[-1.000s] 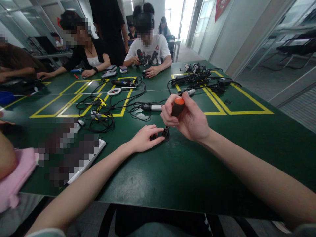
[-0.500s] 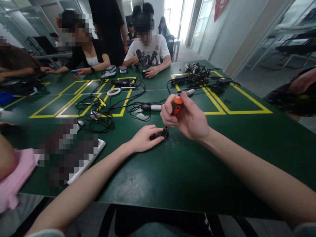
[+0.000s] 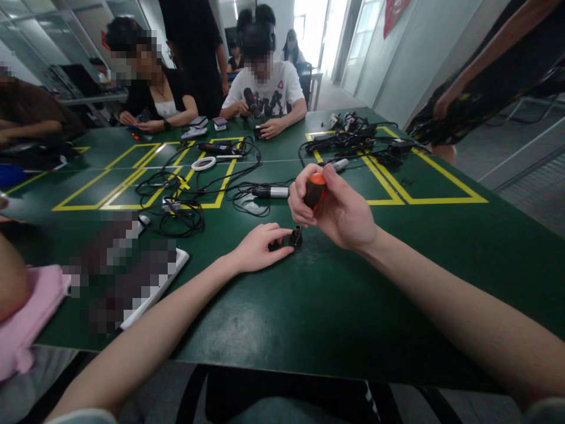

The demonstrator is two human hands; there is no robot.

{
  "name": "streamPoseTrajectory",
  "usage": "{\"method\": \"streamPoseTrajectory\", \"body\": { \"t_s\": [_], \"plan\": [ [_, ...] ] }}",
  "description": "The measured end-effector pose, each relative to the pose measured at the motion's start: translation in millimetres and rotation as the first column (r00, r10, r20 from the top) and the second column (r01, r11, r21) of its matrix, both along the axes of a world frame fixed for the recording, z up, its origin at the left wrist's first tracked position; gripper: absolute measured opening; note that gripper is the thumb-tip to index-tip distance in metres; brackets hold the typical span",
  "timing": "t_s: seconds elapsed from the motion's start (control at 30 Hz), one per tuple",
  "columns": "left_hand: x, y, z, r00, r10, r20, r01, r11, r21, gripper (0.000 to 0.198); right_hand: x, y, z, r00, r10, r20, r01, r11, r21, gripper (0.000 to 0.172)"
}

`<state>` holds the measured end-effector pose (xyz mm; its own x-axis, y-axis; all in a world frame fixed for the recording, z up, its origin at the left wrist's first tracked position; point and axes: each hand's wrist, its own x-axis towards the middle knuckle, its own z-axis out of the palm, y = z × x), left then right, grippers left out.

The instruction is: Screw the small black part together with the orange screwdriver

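My right hand is closed around a screwdriver with an orange and black handle, held upright over a small black part on the green table. The screwdriver's tip points down into that part. My left hand rests on the table with its fingers pinching the small black part from the left, holding it in place.
Tangled black cables, a silver-and-black microphone and a white ring lie beyond my hands inside yellow tape lines. More cables are piled at the far right. People sit across the table; a person stands at the right edge. A pink cloth lies at left.
My right hand has turned the screwdriver handle slightly in place. A person at the right has moved further into view and stands taller beside the table. My left hand has not moved.
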<state>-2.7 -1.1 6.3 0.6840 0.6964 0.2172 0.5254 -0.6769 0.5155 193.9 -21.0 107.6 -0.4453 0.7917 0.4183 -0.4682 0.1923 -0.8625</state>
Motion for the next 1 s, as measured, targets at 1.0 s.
{"method": "streamPoseTrajectory", "body": {
  "t_s": [1.0],
  "plan": [
    [1.0,0.8,-2.3,1.000,-0.003,0.029,0.003,1.000,0.016,0.041,0.7,-2.2,-5.6,0.999,0.023,-0.042,-0.022,0.999,0.023,0.041]
  ]
}}
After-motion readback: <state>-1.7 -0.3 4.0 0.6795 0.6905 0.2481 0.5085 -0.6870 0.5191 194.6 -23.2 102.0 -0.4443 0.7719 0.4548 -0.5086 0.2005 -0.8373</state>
